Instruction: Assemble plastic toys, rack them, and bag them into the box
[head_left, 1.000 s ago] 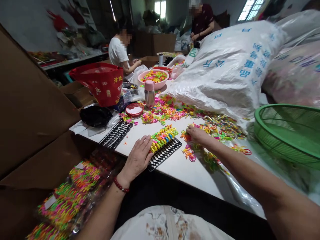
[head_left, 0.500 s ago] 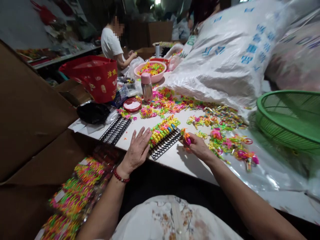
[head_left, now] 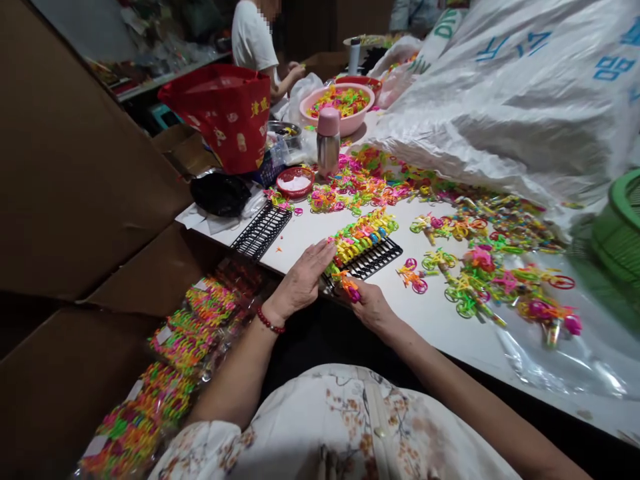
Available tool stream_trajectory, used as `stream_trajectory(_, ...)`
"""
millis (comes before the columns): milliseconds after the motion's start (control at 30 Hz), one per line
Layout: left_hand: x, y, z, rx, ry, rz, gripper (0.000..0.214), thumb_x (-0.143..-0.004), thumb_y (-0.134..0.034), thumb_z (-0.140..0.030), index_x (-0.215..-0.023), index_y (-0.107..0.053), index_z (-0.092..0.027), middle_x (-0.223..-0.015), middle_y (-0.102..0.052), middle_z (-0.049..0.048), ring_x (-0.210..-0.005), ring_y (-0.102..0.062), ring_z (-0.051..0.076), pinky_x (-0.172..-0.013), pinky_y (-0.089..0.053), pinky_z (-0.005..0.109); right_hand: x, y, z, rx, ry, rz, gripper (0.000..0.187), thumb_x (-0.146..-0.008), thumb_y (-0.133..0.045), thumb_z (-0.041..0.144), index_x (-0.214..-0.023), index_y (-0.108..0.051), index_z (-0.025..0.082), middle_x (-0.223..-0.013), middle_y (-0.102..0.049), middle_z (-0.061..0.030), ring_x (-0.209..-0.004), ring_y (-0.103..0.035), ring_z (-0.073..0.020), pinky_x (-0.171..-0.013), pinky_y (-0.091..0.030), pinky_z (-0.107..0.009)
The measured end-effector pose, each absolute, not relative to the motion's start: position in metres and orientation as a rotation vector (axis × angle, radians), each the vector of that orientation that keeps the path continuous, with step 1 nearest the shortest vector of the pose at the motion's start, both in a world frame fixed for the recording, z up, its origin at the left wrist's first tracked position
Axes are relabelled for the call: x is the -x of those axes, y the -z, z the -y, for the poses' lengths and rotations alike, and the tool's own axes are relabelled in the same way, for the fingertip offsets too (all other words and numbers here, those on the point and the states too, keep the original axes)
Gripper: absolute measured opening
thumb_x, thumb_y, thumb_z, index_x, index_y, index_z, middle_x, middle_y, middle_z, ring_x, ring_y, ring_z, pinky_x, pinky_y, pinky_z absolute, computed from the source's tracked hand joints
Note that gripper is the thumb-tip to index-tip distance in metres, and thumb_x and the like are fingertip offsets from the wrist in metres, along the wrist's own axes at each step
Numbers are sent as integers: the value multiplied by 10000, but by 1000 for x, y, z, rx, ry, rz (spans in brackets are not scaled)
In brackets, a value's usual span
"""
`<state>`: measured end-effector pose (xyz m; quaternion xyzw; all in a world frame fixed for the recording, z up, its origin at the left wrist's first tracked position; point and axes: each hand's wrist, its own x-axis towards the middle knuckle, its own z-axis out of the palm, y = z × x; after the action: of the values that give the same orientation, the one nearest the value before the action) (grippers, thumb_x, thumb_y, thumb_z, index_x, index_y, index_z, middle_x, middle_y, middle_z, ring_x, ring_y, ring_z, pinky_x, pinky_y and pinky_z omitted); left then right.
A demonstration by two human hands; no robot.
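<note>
A black slotted rack (head_left: 374,260) lies at the near edge of the white table (head_left: 440,320), its left part filled with a row of neon plastic toys (head_left: 361,237). My left hand (head_left: 304,280) rests flat against the near end of that row, fingers stretched out. My right hand (head_left: 367,301) is closed on a small orange and pink toy piece (head_left: 349,285), held at the rack's near end beside the left hand. Loose neon toys (head_left: 480,280) are scattered to the right of the rack.
A second, unfilled black rack (head_left: 261,230), a black bag (head_left: 220,193), a small red basket (head_left: 296,181), a pink bottle (head_left: 329,140), a pink bowl (head_left: 343,107) and a red bag (head_left: 225,113) stand behind. A big white sack (head_left: 525,100) and green basket (head_left: 620,230) are right. Cardboard boxes with bagged toys (head_left: 190,333) are left. Another person (head_left: 257,40) works at the far end.
My right hand left the loose pile with a toy piece and came back to the near end of the rack. The left hand stayed on the row. The view tilted down and left.
</note>
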<state>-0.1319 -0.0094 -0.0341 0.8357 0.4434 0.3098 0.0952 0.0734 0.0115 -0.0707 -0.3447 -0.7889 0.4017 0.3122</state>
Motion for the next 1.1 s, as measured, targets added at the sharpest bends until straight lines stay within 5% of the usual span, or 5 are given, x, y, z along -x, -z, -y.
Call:
stream_trajectory(333, 131, 34, 9, -2466, -900, -1368, 778, -839, -328, 27, -1546, -156, -248, -1571, -308, 92, -1483, -196, 201, -1200, -232, 515, -77, 74, -20, 778, -923, 2274, 353, -796, -488, 118, -1096, -649, 211, -1002, -717, -80, -889, -667, -206, -802, -512, -297)
stream_trajectory(500, 130, 28, 16, -2511, -820, -1423, 768, -860, -346, 14, -1549, -126, -243, -1589, -258, 102, -1494, -143, 208, -1207, -148, 544, -80, 67, -23, 789, -976, 2307, 287, -817, -477, 137, -1043, -645, 195, -958, -709, -76, -826, -657, -189, -756, -498, -270)
stream_trajectory(700, 126, 17, 17, -2593, -711, -1462, 593, -909, -464, -98, -1466, -362, -273, -1586, -272, 62, -1504, 26, 258, -1181, -49, 629, -80, 65, -24, 788, -1053, 2303, 163, -878, -471, 216, -938, -621, 195, -918, -700, -61, -787, -629, -175, -705, -478, -250)
stream_trajectory(867, 126, 17, 6, -2618, -619, -1413, 370, -890, -528, -112, -1236, -588, -227, -1547, -364, 65, -1503, -58, 292, -1170, -24, 650, -82, 70, -25, 811, -1033, 2286, 147, -868, -489, 236, -939, -611, 196, -855, -696, -49, -733, -619, -179, -680, -475, -262)
stream_trajectory(1100, 128, 20, 5, -2548, -717, -1376, 227, -926, -511, -166, -1120, -614, -220, -1462, -488, 93, -1483, -198, 261, -1176, -48, 633, -78, 76, -17, 968, -998, 2190, 229, -850, -501, 237, -1037, -629, 208, -846, -707, -48, -733, -635, -199, -682, -498, -292)
